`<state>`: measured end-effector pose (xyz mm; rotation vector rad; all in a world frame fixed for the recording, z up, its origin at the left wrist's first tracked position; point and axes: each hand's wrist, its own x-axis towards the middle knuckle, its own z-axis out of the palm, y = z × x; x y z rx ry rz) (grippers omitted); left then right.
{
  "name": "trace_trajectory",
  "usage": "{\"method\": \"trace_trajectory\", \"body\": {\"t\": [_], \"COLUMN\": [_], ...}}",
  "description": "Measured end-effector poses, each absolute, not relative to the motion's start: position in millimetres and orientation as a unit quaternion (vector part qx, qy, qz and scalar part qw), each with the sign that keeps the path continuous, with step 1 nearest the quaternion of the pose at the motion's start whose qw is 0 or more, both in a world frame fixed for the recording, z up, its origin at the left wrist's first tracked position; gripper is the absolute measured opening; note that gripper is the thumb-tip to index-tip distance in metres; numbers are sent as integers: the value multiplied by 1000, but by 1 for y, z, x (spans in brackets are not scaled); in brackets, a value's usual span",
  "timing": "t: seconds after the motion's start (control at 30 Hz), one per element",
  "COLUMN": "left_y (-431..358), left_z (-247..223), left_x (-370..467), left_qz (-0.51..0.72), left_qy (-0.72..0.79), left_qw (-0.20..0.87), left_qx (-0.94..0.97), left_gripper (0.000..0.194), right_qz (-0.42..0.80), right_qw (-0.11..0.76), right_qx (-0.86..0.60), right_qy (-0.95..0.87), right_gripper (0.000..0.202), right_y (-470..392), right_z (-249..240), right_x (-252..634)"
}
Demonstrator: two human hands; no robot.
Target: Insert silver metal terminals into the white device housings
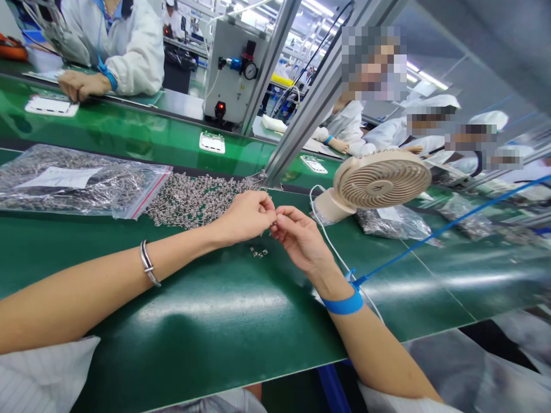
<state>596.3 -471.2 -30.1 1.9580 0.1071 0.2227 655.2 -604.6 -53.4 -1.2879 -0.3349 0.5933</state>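
Over the green table [206, 344] my left hand [248, 217] and my right hand [300, 236] meet at the fingertips. The right hand's thumb and fingers pinch a small metal part [274, 224], mostly covered by the fingers. My left hand is closed too, its thumb and forefinger pressed together right at that part; what they hold is hidden. Just below the hands lie several loose small metal parts [259, 252]. Behind my left hand spreads a pile of the same-looking silvery parts [189, 201].
A clear zip bag of metal parts [81, 180] lies at left. A beige fan [379, 180] with a white cable stands right of my hands, near more bags [394, 222]. A blue cord [447, 226] runs from my right wristband. White frames [212, 143] sit on the belt; co-workers sit beyond.
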Motion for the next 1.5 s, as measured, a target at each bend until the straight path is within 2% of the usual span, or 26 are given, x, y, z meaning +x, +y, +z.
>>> {"method": "trace_trajectory", "body": {"t": [0.53,0.7,1.03,1.27,1.5], "left_y": [-471,-471,-465,-462,-463], "left_z": [-28,-35,-37,-38,-38], "left_x": [596,598,598,600,600], "left_qz": [42,71,118,122,128], "left_qy": [15,16,-2,-12,-12], "left_qw": [611,559,459,409,381], "left_qx": [790,826,881,904,916], "left_gripper": [18,16,10,20,21], "right_qz": [290,308,321,289,260], "right_qw": [715,730,701,709,704], "right_qx": [-625,-600,-615,-622,-639], "right_qy": [-120,-111,-166,-162,-170], "right_gripper": [36,32,21,17,19], "right_y": [-603,-603,-606,-607,-608], "right_z": [-53,-54,-53,-52,-51], "right_x": [650,649,652,656,657]}}
